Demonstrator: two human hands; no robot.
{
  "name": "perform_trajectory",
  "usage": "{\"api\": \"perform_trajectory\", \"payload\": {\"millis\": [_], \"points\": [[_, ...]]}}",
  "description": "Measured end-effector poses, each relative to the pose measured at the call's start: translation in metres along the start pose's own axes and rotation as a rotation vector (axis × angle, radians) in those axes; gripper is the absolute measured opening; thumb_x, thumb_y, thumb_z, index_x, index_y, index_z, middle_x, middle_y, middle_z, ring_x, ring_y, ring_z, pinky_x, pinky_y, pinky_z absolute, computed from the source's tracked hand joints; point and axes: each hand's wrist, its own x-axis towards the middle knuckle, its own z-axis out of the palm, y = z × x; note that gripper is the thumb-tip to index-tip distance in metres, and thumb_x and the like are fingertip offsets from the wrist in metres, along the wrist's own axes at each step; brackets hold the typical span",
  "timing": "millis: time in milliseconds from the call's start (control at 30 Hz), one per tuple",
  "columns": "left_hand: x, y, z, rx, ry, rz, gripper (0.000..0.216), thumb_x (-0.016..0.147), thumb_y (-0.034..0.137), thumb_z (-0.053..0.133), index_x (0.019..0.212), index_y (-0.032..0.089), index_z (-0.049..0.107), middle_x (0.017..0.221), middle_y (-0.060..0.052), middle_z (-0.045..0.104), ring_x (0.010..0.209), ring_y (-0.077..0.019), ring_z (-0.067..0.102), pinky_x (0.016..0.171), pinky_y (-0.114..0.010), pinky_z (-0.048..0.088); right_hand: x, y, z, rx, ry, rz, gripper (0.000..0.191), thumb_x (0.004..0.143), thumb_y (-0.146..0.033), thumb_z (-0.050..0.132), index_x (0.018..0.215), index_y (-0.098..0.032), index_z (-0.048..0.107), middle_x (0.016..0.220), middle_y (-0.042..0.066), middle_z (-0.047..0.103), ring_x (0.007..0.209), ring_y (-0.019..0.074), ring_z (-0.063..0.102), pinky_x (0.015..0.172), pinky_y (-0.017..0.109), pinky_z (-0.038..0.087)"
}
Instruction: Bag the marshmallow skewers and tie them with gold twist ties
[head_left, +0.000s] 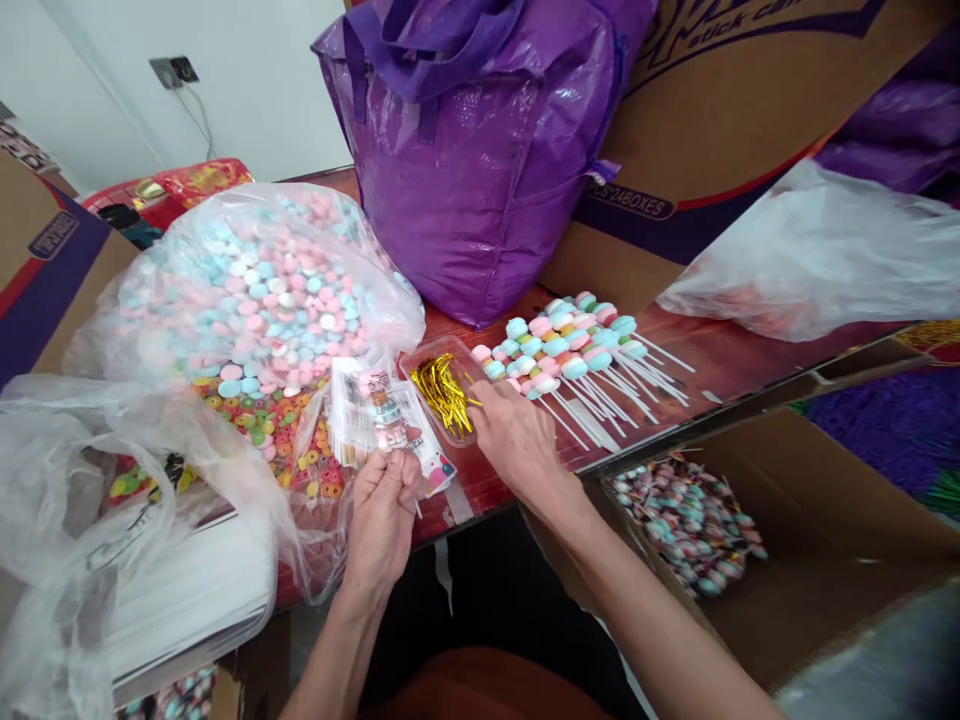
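Note:
My left hand [388,505] is closed round the gathered base of a clear wrapper over a candy skewer [382,410] of pink and blue pieces; a bit of white stick shows below the fist. Beneath it lies a stack of printed wrapper bags [349,415]. At the right rim of a clear plastic tray [421,360], my right hand [517,435] pinches the end of a gold twist tie; its fingertips are partly hidden. Many more gold twist ties [444,395] fill the tray. Bare candy skewers [570,345] on white sticks lie in rows right of the tray.
A big clear bag of pink and blue candies [277,290] and loose ring candies [300,440] sit left. Behind stands a purple bag [480,170]. Below the table's right edge, a cardboard box [817,520] holds wrapped skewers [690,520]. White sticks [195,600] lie front left.

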Motion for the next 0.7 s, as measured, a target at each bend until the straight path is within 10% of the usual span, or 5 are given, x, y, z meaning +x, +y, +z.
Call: {"api": "perform_trajectory", "payload": {"millis": [400, 567, 700], "points": [[0.012, -0.001, -0.003, -0.014, 0.049, -0.016, 0.033, 0.07, 0.031, 0.086, 0.077, 0.017, 0.057, 0.069, 0.002, 0.056, 0.054, -0.0043, 0.037, 0.053, -0.016, 0.034, 0.007, 0.022, -0.009, -0.143, -0.049, -0.008, 0.03, 0.093, -0.008, 0.043, 0.101, -0.014, 0.071, 0.1, 0.015, 0.072, 0.09, 0.0259, 0.067, 0.067, 0.031, 0.042], [0.011, -0.009, 0.006, 0.078, -0.001, -0.054, 0.03, 0.076, 0.035, 0.081, 0.075, 0.015, 0.058, 0.068, 0.002, 0.056, 0.051, -0.0034, 0.031, 0.049, -0.016, 0.028, -0.032, 0.022, 0.001, 0.558, 0.23, -0.085, 0.019, 0.094, -0.02, 0.053, 0.09, -0.018, 0.071, 0.092, 0.009, 0.07, 0.086, 0.0223, 0.065, 0.078, 0.031, 0.048], [0.003, -0.021, 0.014, 0.189, 0.022, -0.028, 0.023, 0.082, 0.031, 0.073, 0.095, 0.021, 0.057, 0.067, 0.005, 0.054, 0.054, -0.0066, 0.04, 0.05, -0.018, 0.029, -0.057, 0.005, 0.018, 1.049, 0.092, -0.084, 0.018, 0.092, -0.026, 0.057, 0.079, -0.02, 0.068, 0.079, 0.003, 0.069, 0.075, 0.0176, 0.064, 0.073, 0.028, 0.049]]}}
